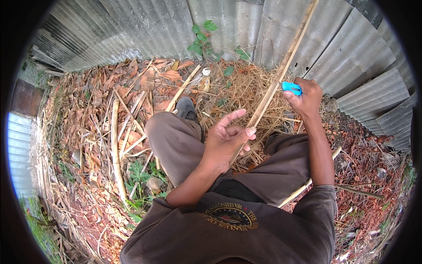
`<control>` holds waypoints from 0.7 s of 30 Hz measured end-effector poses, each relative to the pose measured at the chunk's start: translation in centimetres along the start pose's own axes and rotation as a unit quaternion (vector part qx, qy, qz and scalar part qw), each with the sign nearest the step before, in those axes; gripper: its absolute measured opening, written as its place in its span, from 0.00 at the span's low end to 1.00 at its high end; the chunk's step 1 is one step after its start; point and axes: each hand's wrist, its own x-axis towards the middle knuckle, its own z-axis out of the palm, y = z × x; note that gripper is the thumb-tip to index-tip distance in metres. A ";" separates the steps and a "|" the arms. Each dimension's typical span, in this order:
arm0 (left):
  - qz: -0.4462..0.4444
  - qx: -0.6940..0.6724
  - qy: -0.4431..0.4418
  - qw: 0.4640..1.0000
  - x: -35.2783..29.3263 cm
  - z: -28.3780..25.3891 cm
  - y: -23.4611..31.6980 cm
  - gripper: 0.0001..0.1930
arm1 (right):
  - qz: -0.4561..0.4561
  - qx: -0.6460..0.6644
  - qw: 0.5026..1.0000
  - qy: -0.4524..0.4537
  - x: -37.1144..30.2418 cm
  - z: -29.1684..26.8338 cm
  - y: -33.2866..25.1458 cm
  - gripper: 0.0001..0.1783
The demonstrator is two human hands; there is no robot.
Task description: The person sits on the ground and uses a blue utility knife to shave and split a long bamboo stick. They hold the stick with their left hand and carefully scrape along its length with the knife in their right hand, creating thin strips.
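Note:
A long split bamboo strip (286,61) slants from my lap up toward the metal fence. My left hand (225,143) grips its lower part, thumb across it and index finger stretched out beside it. In my right hand (309,97) is a blue-handled utility knife (292,88), the fist closed round it with the thumb along the handle. The knife's front end is at the strip's right edge, well above my left hand. Its blade is too small to make out, so I cannot tell whether it touches the bamboo.
A corrugated metal fence (145,33) curves along the far side. Thin shavings (252,81) pile up in front of my legs. Bamboo pieces (116,149) lie among dry leaves (92,119) on the left. Another bamboo piece (301,190) passes by my right thigh. A green plant (202,37) grows against the fence.

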 end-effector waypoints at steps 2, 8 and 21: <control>0.016 -0.020 -0.017 1.000 0.1 0.0 -0.1 0.36 | 0.004 0.012 1.000 0.007 0.0 -0.1 0.0 0.38; -0.009 -0.028 -0.025 0.999 -0.1 0.2 0.2 0.45 | -0.008 0.016 1.000 0.018 0.0 -0.4 0.0 0.38; -0.017 -0.023 -0.024 0.999 -0.3 -0.2 0.1 0.28 | -0.023 0.022 0.999 0.033 0.3 -0.3 -0.2 0.39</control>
